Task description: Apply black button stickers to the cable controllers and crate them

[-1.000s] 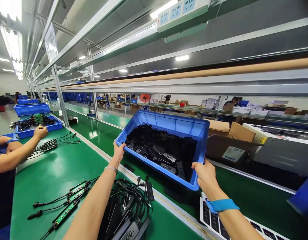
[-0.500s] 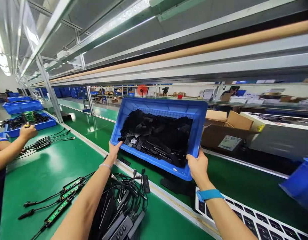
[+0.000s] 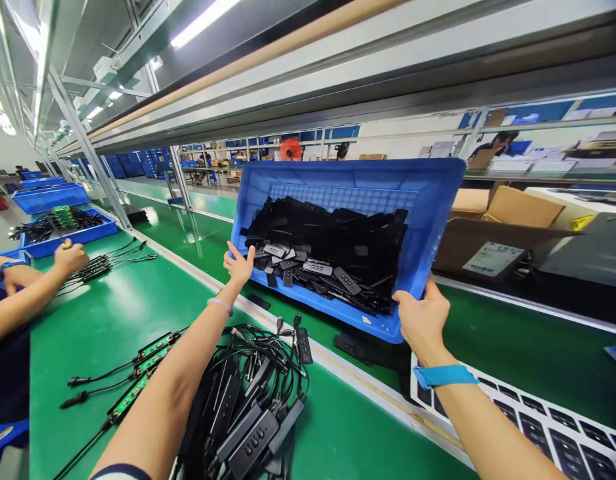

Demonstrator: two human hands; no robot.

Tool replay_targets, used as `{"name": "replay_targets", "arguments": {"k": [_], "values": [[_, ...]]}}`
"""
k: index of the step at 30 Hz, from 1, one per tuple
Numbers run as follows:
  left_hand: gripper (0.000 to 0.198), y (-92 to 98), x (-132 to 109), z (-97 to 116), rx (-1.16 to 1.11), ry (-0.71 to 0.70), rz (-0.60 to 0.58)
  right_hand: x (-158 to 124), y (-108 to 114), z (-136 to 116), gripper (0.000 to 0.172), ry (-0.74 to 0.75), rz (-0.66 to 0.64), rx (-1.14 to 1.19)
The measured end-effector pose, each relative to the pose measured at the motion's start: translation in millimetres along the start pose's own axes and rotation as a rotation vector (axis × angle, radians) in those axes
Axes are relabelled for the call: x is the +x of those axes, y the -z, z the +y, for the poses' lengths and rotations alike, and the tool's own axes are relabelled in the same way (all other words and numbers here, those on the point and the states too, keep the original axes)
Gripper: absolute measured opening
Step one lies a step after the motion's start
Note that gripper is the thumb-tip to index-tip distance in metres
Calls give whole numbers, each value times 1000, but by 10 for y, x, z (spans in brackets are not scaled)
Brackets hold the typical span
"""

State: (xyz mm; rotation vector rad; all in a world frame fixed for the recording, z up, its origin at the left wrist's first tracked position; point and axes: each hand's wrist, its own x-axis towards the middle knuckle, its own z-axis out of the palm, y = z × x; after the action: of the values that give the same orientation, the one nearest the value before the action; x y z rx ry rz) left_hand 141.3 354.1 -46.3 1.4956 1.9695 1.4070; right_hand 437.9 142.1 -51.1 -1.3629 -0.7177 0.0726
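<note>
Green matting covers the long surface (image 3: 113,313), which runs from the near edge to the far left, with a pale strip dividing it from a second green lane beyond. Blue bin (image 3: 433,200), rectangular plastic, is lifted clear of the surface at centre and tipped steeply toward the camera, its open top facing the viewer and its low edge nearest. Cardboard box (image 3: 508,220), flaps open, stands behind the bin at right. Heap of black cabled housings (image 3: 248,413) lies on the surface below the bin's left end, leads tangled. Printed sheet of black keypad labels (image 3: 553,433) lies flat at lower right, partly under the right forearm. Black flat parts (image 3: 338,247), some with pale button markings, have slid to the low side of the bin. Green circuit strips (image 3: 143,360) with black leads lie side by side left of the heap. A co-worker's hand (image 3: 71,257) rests at far left, near a further blue tray (image 3: 88,233) of wired parts. Right hand (image 3: 423,320) grips the bin's low right corner, fingers wrapped under and thumb on the rim. Left hand (image 3: 241,263) props the low left corner, fingers spread wide against the wall. Blue wristband (image 3: 443,375) circles the right wrist.
</note>
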Motion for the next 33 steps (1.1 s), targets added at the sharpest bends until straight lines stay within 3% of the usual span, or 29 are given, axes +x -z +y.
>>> {"name": "replay_targets", "arguments": {"k": [8,12,16,24,29,33], "values": [[61,-171,-54,-95,-7,-41,50,13,-28,61,49,30,35,-53],[79,-168,-78,-87,11,-79,12,34,-22,45,50,53,33,-101],[88,-114,-225,-82,38,-166,-61,49,-8,59,53,80,47,-164],[93,-103,-660,30,92,-494,-309,177,-44,58,57,60,62,-179],[73,68,-808,93,56,-628,-383,266,-67,40,56,40,50,-183],[58,136,-593,193,48,-533,-290,244,-64,61,58,55,47,-174]]}}
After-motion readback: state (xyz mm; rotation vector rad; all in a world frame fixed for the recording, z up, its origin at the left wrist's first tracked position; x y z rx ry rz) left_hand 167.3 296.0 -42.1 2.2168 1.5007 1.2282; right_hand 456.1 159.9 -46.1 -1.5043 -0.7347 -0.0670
